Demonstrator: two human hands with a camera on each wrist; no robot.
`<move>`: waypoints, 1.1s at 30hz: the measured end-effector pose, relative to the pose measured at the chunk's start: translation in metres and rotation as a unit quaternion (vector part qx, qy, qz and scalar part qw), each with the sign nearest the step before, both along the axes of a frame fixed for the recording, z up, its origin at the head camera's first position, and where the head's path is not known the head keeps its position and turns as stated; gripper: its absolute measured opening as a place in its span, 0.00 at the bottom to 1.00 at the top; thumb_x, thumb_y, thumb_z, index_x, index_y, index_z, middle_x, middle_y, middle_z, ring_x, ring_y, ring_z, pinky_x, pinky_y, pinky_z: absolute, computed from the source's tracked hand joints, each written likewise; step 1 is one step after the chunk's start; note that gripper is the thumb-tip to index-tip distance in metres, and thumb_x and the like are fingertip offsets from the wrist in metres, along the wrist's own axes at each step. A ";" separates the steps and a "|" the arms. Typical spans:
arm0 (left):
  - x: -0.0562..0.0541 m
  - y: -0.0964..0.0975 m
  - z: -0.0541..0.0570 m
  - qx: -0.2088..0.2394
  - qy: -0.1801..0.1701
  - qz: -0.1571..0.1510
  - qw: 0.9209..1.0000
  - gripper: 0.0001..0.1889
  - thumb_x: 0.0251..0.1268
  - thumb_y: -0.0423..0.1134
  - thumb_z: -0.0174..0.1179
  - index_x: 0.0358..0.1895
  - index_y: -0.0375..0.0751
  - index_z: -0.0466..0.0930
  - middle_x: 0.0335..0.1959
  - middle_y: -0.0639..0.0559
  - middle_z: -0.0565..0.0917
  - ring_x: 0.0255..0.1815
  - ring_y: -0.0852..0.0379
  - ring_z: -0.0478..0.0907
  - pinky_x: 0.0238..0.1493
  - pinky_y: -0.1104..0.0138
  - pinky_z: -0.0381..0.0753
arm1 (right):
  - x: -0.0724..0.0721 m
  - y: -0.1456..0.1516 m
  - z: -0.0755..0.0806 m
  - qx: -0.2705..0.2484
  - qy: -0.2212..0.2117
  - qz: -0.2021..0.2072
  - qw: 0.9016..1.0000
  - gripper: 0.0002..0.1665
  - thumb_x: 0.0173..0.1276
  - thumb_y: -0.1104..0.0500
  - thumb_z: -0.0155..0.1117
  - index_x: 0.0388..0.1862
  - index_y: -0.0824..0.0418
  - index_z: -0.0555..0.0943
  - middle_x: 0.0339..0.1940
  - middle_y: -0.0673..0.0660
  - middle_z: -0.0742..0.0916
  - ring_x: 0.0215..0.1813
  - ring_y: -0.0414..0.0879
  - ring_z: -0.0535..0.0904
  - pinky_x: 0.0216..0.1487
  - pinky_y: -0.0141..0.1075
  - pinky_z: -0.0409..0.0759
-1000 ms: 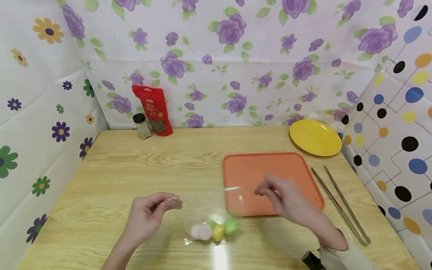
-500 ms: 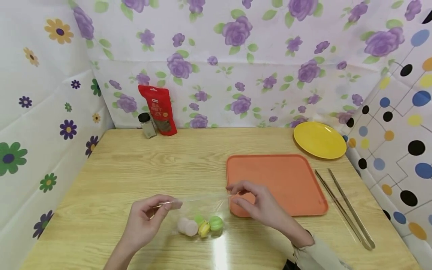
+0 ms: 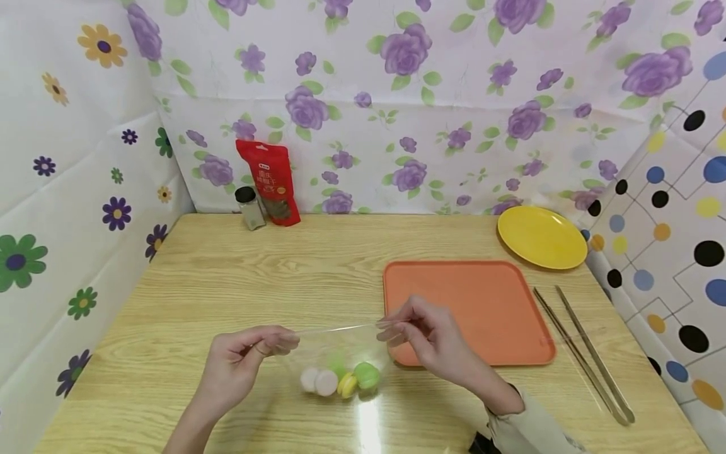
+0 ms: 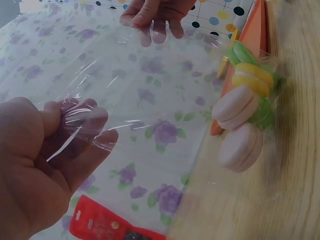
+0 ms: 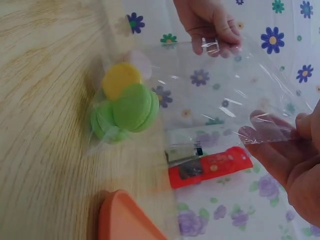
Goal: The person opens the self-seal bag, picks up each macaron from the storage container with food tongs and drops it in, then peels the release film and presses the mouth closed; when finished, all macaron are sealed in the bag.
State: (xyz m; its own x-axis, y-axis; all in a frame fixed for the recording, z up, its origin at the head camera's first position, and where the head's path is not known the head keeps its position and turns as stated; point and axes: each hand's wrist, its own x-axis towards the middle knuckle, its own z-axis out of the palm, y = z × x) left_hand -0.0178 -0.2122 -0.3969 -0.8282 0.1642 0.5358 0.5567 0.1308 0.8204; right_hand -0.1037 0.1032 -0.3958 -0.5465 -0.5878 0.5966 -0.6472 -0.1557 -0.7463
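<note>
A clear plastic bag [image 3: 317, 350] is stretched between my two hands, its top edge nearly level. My left hand [image 3: 241, 359] pinches the left corner of that edge between thumb and fingers. At the other corner my right hand [image 3: 425, 334] pinches the film the same way. Inside, at the bottom, lie several macarons: pale pink ones [image 4: 241, 147], a yellow one [image 4: 252, 79] and green ones [image 5: 135, 107]. In the right wrist view the film passes between the thumb and straight fingers [image 5: 270, 162] of my right hand.
An orange tray [image 3: 465, 302] lies just beyond my right hand, with metal tongs [image 3: 584, 353] on its right. A yellow plate [image 3: 542, 237] sits at the back right corner. A red pouch [image 3: 272, 183] and a black-capped jar [image 3: 250, 208] stand at the back left.
My right hand has come left from over the tray to the bag's right corner and now holds it. The top edge has been drawn straight; my left hand has kept its hold.
</note>
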 end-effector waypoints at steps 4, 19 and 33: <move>-0.001 -0.001 0.002 -0.010 -0.001 0.011 1.000 0.12 0.72 0.18 0.50 0.46 0.27 0.84 0.39 0.42 0.88 0.39 0.55 0.87 0.38 0.62 0.87 | -0.001 -0.002 0.003 0.001 0.012 -0.009 1.000 0.15 0.69 0.84 0.49 0.41 0.67 0.74 0.41 0.66 0.88 0.37 0.53 0.89 0.30 0.39 0.87; -0.077 -0.023 -0.006 -0.019 -0.241 0.065 0.968 0.11 0.77 0.27 0.50 0.49 0.20 0.80 0.36 0.35 0.87 0.27 0.54 0.86 0.28 0.61 0.87 | -0.059 -0.034 -0.012 0.092 -0.235 -0.084 0.964 0.06 0.79 0.66 0.53 0.40 0.69 0.71 0.38 0.69 0.87 0.13 0.50 0.79 0.14 0.48 0.81; -0.194 -0.038 -0.061 -0.023 -0.353 0.153 0.923 0.12 0.76 0.31 0.54 0.47 0.20 0.79 0.26 0.49 0.85 0.23 0.64 0.79 0.24 0.72 0.80 | -0.174 -0.070 -0.055 0.265 -0.102 -0.238 0.929 0.06 0.72 0.65 0.62 0.35 0.66 0.82 0.30 0.58 0.86 0.28 0.47 0.80 0.27 0.34 0.75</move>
State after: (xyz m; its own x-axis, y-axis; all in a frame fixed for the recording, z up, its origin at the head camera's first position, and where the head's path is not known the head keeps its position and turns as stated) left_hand -0.2114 -0.2500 -0.4582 -0.9794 -0.1267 -0.1573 -0.1839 0.2375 0.9538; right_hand -0.2774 0.0336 -0.4505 -0.8899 -0.4315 0.1480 -0.3847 0.5357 -0.7517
